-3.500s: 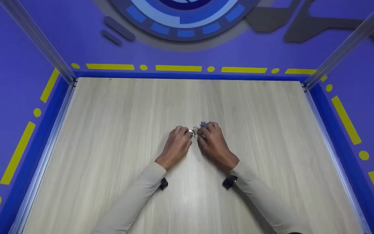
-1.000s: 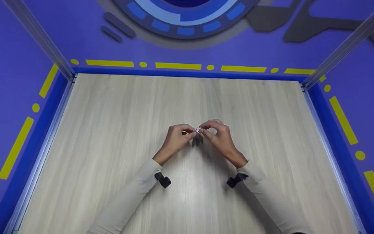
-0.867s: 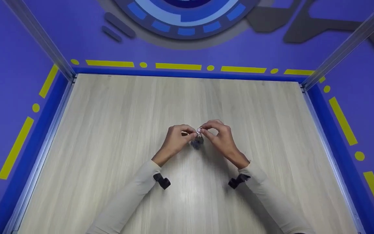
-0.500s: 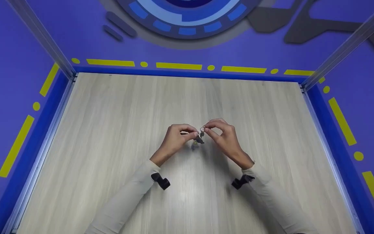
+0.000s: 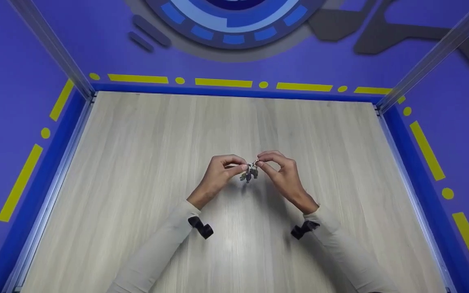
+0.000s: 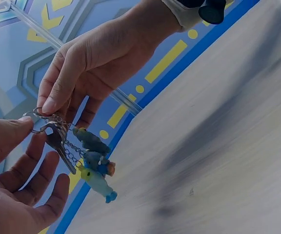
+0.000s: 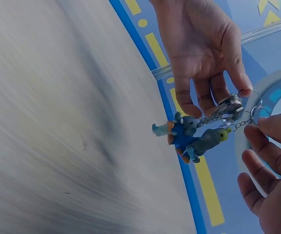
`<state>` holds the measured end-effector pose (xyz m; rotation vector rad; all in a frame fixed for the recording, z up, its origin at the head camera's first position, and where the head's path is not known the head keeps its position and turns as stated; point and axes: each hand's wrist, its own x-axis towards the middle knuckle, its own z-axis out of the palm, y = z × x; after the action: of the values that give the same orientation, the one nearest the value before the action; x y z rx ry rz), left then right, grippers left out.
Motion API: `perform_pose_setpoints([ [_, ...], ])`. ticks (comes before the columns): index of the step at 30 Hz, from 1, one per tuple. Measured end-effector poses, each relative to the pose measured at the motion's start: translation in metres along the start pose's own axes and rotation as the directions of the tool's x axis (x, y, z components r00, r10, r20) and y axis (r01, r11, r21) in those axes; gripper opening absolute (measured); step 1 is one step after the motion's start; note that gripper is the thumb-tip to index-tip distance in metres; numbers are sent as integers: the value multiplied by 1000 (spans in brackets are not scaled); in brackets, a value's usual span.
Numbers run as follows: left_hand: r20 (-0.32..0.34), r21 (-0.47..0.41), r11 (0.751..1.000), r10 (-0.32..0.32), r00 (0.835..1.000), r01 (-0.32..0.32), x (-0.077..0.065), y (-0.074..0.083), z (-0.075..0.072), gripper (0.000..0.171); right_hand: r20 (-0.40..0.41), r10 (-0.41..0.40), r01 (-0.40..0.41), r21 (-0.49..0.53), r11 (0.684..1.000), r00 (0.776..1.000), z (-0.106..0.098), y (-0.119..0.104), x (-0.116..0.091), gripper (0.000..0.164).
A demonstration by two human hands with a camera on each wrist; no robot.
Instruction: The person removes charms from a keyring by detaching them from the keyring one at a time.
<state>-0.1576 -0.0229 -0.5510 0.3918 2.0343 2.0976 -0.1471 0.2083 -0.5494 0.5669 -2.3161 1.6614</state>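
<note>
Small blue-green animal charms [image 6: 95, 162] have moved from beside the right hand [image 5: 283, 175] to dangle between both hands above the pale wooden worktop [image 5: 157, 142]. Left hand [image 5: 217, 174] and right pinch thin silver metal rings [image 7: 252, 113], fingers closed; probably light, slippery, best held there.

We can make out no readable text, label, brand, number or sign in any view.

"What's held there?"
"The left hand [image 7: 204, 51] and the right hand [image 7: 279, 163] each pinch a metal ring [image 7: 252, 113]."
"And on the chains [image 7: 240, 124]?"
"Small blue and grey figurines [image 7: 183, 137], clustered together."
</note>
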Motion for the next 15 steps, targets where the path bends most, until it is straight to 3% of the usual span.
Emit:
perform_pose_setpoints([
  [4,-4,-10,1000,19,1000,-19,-1,1,1,9,-7,-13,13,-1,1000,1000,2,0,-2,7],
  [15,-15,34,998,58,998,-57,-2,3,3,11,-42,-175,175,0,985,984,5,3,-8,17],
])
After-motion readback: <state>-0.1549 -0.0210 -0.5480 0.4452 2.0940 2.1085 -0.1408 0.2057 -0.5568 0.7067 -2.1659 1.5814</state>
